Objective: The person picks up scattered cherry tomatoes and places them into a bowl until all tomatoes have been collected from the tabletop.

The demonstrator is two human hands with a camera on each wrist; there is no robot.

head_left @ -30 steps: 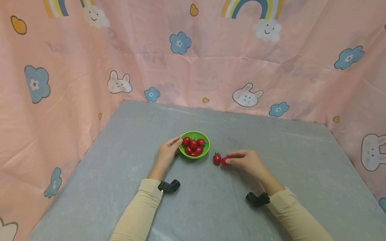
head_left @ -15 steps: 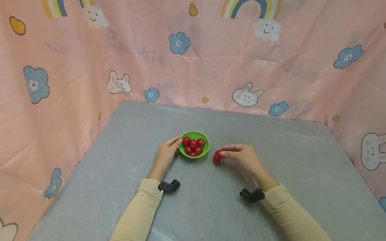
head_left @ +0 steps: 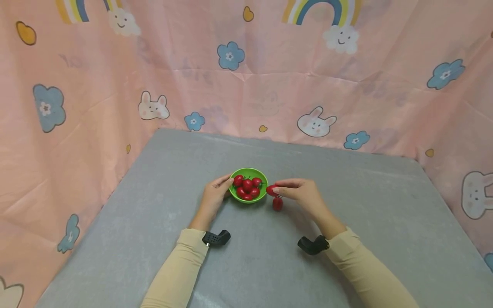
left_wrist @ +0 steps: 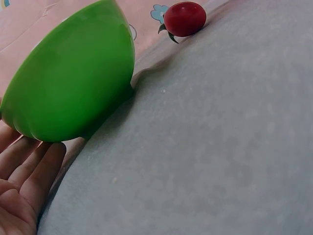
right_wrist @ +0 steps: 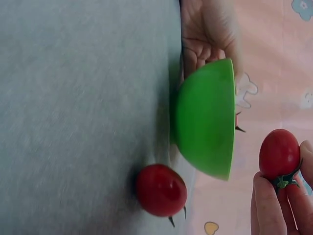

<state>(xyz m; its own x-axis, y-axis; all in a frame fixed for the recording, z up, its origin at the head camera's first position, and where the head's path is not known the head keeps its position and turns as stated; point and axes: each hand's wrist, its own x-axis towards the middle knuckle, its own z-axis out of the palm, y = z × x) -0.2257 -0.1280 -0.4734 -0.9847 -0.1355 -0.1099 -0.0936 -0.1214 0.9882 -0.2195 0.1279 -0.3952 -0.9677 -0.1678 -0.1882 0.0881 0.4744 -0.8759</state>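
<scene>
My left hand [head_left: 212, 197] grips the side of a small green bowl [left_wrist: 73, 73], thumb at the rim and fingers against its lower wall. Several red cherry tomatoes [head_left: 247, 185] with green stems lie heaped in the bowl. Between thumb and fingers of my right hand [head_left: 306, 196] is another cherry tomato [right_wrist: 279, 152], pinched near its green stem and held up just right of the bowl's rim. One loose cherry tomato [right_wrist: 160, 190] lies on the table below it, close to the bowl's right side.
A grey-covered table [head_left: 173, 171] carries everything. Pink printed cloth [head_left: 269, 85] hangs behind it and along both sides. Black cameras sit on both wrists, the left camera [head_left: 217, 238] and the right camera [head_left: 313, 245] standing out over the table.
My right hand has lifted one cherry tomato off the table and carried it leftward, over the other loose one, to the bowl's edge. The left hand and bowl have stayed put.
</scene>
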